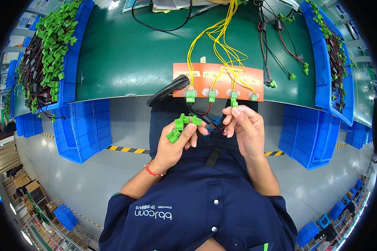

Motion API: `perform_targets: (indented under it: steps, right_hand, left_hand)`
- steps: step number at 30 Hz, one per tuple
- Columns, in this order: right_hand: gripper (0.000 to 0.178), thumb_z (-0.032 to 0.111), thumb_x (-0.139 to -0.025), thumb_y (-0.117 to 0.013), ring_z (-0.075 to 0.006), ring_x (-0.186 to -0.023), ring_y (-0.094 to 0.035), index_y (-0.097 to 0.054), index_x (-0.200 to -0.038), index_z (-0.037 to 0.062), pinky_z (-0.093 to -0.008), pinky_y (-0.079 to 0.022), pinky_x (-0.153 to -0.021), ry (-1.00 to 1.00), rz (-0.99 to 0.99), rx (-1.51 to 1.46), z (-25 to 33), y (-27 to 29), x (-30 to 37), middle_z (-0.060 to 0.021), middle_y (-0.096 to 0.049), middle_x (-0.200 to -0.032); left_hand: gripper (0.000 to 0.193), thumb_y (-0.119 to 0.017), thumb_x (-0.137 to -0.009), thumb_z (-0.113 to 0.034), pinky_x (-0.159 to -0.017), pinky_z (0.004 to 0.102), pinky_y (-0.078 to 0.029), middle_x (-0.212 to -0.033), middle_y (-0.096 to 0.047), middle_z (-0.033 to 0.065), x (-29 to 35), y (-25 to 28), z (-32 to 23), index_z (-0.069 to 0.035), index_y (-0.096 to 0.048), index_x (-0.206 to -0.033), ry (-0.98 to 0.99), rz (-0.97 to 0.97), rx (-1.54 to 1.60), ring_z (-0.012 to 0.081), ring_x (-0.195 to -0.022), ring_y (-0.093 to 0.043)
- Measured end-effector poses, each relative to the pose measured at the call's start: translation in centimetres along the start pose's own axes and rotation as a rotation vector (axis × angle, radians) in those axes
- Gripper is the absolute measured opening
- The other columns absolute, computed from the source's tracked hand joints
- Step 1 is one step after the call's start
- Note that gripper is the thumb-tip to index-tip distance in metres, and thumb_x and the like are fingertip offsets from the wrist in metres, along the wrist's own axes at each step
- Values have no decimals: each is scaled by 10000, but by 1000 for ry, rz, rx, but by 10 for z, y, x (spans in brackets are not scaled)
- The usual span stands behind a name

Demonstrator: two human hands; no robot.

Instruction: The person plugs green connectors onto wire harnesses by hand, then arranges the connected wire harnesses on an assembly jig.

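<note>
- A green terminal plug [234, 104] is sitting at the near edge of the orange board [182, 85], meeting the third green socket from the left; whether it is fully seated, I cannot tell.
- The right hand [249, 127] is pinching this plug between thumb and index finger, the other fingers curling.
- The left hand [171, 146], just left and nearer, is gripping a bunch of green plugs [179, 124], with thumb and fingers closing around them.
- Red-and-black leads [208, 113] are running between the two hands, partly hidden by the fingers.
- Yellow wires [215, 35] are coming from the far side and fanning out to the row of sockets on the board.
- A black strap [167, 90] is lying over the board's left end.
- The green desk [117, 54] is carrying the board, with a black cable [155, 28] looping at the far side and loose wired connectors [292, 76] lying to the right.
- A left blue bin [76, 54] and a right blue bin [318, 46] are flanking the desk, both holding heaps of green-tipped leads.
- Blue crates [86, 129] are standing below on the left.
</note>
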State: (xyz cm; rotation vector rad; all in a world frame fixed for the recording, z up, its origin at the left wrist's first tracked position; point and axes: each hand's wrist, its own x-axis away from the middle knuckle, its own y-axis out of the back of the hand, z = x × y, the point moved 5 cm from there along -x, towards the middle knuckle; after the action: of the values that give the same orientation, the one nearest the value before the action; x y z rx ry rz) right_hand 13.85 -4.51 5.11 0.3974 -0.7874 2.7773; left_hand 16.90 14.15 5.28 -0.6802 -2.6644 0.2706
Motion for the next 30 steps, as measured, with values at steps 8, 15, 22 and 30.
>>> perform_targets:
  steps: [8, 15, 22, 30]
  right_hand:
    - [279, 193, -988, -555, -108, -550, -572, -656, -1011, -66, -258, -511, -576, 89, -85, 43, -5, 0, 4, -92, -636, -778]
    - [265, 178, -995, -536, -111, -561, -567, -647, -1021, -60, -256, -508, -589, 105, -125, -109, -11, -9, 8, -98, -637, -806]
    - [278, 184, -1000, -527, -109, -569, -565, -646, -1046, -62, -254, -506, -595, 150, -144, -92, -12, -9, 4, -98, -644, -819]
    - [261, 166, -1000, -525, -100, -689, -580, -620, -1111, -50, -249, -497, -678, -14, -68, 52, 4, 3, 0, -74, -625, -908]
  left_hand:
    - [296, -491, -1026, -266, -525, 192, -338, -929, -646, 79, -3, -6, 1, -1, -587, -1113, 3, 50, 158, 65, -639, -505]
    - [305, -489, -1024, -295, -542, 194, -345, -837, -583, 50, -3, -11, 2, -3, -574, -1055, 62, 112, 349, 73, -628, -467]
    - [319, -500, -1022, -290, -557, 195, -342, -798, -534, 0, 0, -16, 8, 4, -601, -1093, 120, 208, 443, 60, -654, -462]
    - [341, -521, -1009, -312, -566, 197, -351, -822, -543, 18, -7, -31, 6, 16, -583, -1080, 133, 236, 364, 72, -665, -473]
